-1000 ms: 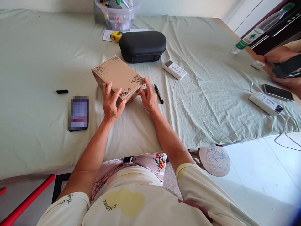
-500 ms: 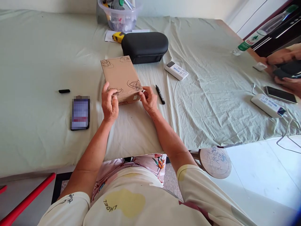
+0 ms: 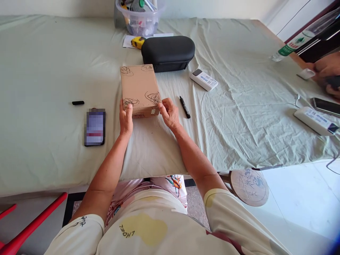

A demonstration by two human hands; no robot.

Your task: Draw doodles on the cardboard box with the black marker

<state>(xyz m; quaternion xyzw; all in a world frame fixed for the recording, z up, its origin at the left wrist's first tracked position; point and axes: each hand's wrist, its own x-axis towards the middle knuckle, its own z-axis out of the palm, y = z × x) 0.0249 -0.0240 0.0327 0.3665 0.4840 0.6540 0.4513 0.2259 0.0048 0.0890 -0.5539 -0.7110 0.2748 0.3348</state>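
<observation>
A brown cardboard box [image 3: 139, 86] with black scribbles at its corners lies flat on the pale green cloth [image 3: 47, 71]. My left hand [image 3: 125, 118] grips its near left corner, thumb on top. My right hand [image 3: 168, 112] pinches its near right corner with the fingertips. A black marker [image 3: 185, 107] lies just right of my right hand. A black zipped case [image 3: 168, 52] sits right behind the box.
A phone [image 3: 95, 126] and a small black cap [image 3: 78, 103] lie to the left. A white remote [image 3: 204, 79] lies right of the case. A clear tub [image 3: 139, 17] and yellow tape measure [image 3: 138, 42] stand at the back. Another person's hand [image 3: 328, 72], a phone [image 3: 325, 106] and a white power strip [image 3: 315, 121] are at the far right.
Both hands have turned the box from a diagonal lie until it sits square to me. The other person's hands have drawn back toward the right edge.
</observation>
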